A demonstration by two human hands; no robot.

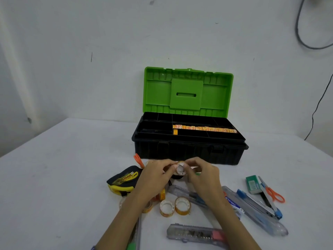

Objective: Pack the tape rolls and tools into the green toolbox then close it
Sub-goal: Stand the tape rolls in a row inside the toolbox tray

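Near the desk's [54, 177] middle, just in front of the toolbox, both hands met over a small tape roll [180, 168]. Left hand [156, 175] came in from the lower left, forearm angled up and right, fingers curled, fingertips pinching the roll's left side. Right hand [202, 175] came in from the lower right, forearm angled up and left, fingers curled, thumb and forefinger pinching the roll's right side. Roll was held off the desk, its white core facing the camera.

Green toolbox [187, 141] sat toward the desk's far edge, right of centre, lid [187, 91] standing upright and open. Black tray inside held a row of yellow-orange tape packs [204, 129] along the right compartment; one more yellow piece [175, 131] stood just below the row's left end.

Two more tape rolls [167, 208] and [182, 205] lay side by side, touching, toward the near edge between the forearms. Another roll [147, 207] was partly hidden under the left forearm. Yellow-black tape measure [124, 179] lay left of the left hand. Orange handle [137, 158] poked out behind the left hand. Clear box cutter [194, 233] lay by the near edge. Toward the right edge: green staple box [253, 184], orange-handled scissors [273, 194], blue stapler [259, 204], clear long cutter [266, 223]. Another cutter [187, 193] ran under the right wrist.
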